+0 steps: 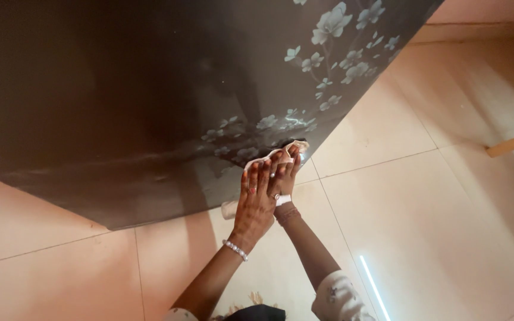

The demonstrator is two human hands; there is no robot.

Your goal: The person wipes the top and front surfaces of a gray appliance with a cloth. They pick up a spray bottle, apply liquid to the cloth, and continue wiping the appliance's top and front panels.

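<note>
From the head camera, the left hand (256,199) lies flat with fingers spread over the right hand (285,172), and both press a pale cloth (290,148) against the lower part of a dark glossy appliance door (150,89) printed with white flowers. The cloth sits just beyond the fingertips, bunched under them. The right hand's grip is mostly hidden, so I cannot tell its state; the tiled floor (435,226) lies below.

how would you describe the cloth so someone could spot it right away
Find the big dark glossy panel with pale painted blossoms. At its lower edge, the left hand and right hand press on a small whitish cloth, the only crumpled thing there.
</note>
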